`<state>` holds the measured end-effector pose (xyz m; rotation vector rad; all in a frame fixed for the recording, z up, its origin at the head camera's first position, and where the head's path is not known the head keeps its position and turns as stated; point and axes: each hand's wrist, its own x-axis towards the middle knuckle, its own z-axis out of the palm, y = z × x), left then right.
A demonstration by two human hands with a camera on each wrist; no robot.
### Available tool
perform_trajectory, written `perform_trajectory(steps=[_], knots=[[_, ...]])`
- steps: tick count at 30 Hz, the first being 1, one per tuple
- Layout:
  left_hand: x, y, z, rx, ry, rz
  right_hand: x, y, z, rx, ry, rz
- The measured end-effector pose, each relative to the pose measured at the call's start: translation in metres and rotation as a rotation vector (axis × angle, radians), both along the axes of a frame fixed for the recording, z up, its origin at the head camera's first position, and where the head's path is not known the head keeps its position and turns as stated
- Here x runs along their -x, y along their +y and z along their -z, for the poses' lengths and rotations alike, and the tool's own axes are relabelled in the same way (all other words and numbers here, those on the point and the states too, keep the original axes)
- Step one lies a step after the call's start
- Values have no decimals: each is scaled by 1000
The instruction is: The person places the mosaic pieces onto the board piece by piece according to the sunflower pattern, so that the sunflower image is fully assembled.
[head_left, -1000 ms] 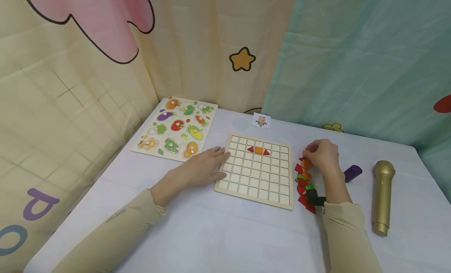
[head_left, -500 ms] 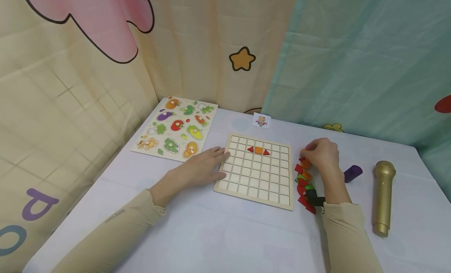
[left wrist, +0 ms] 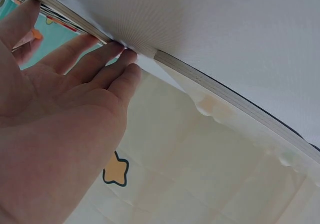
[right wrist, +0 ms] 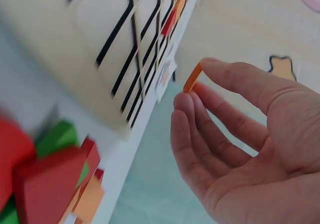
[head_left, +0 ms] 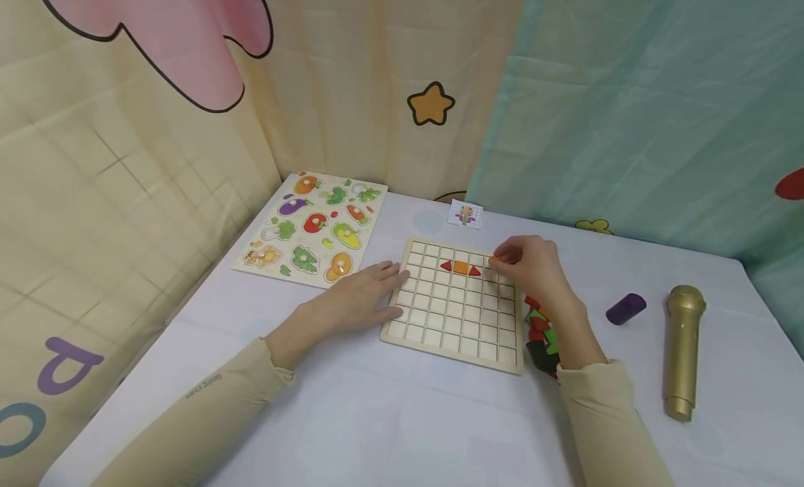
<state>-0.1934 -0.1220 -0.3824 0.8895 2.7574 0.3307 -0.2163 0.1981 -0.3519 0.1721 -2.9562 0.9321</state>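
My right hand [head_left: 530, 267] pinches a small flat orange block [right wrist: 193, 78] between thumb and fingertips, over the upper right corner of a wooden grid board [head_left: 436, 347]. On the board, an orange square [head_left: 461, 268] sits between two red triangles [head_left: 446, 266] near the top. My left hand [head_left: 358, 296] rests its fairly straight fingers along the board's left edge; in the left wrist view its fingertips [left wrist: 131, 74] reach toward that edge. Right of the board lies a pile of red, green, orange and black blocks [head_left: 539, 326], partly hidden by my right forearm.
A vegetable puzzle board [head_left: 314, 225] lies at the back left. Behind the grid board is a small pattern card [head_left: 465, 214]. To the right are a purple cylinder [head_left: 626, 309] and a gold microphone [head_left: 683, 351]. Printed curtains [head_left: 352, 75] border the table's back and left.
My right hand has lifted the orange block from the top of the pile and moved left over the board's corner. Black blocks in the pile have shifted. My left hand stays put.
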Motion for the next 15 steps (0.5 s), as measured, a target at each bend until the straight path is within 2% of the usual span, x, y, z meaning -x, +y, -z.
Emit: perform_trajectory(steps=[6,15], knots=[[-1,-1,1,-10,-6,0,-3,-25,1,-15,-7,-139],[-1,-1,0,-15,24,17,-4,-45,10,-39,-42,-182]])
